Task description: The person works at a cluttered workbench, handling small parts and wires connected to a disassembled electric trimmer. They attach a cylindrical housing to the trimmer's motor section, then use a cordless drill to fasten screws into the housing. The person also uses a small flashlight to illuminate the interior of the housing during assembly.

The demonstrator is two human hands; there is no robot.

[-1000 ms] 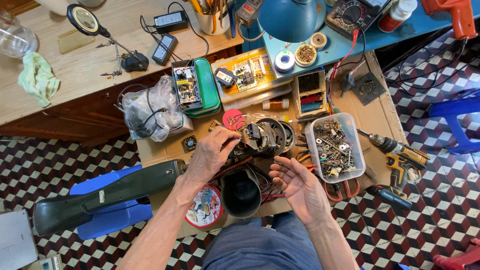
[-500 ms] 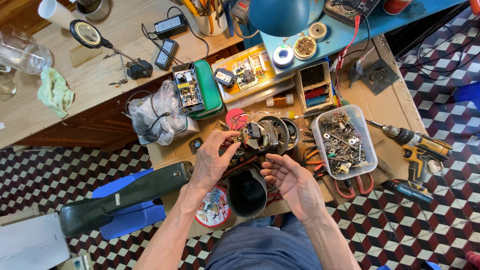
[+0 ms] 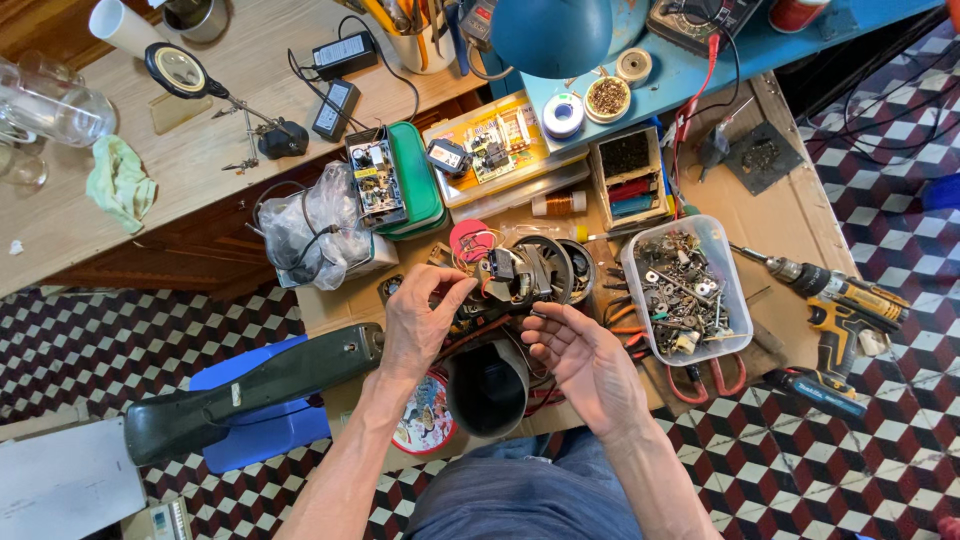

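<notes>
Pinching at the dark fan motor assembly [image 3: 520,275] with fingertips drawn together, the left hand [image 3: 420,320] worked near the middle of the cardboard-covered bench [image 3: 790,215]. The right hand [image 3: 585,360] hovered just beside it, palm up, fingers loosely curled and spread, holding nothing that could be made out. A black cylindrical housing [image 3: 487,385] stood at the bench's near edge, between both wrists. A clear tub of screws [image 3: 685,290] sat to the right, a cordless drill [image 3: 840,295] at the right edge.
</notes>
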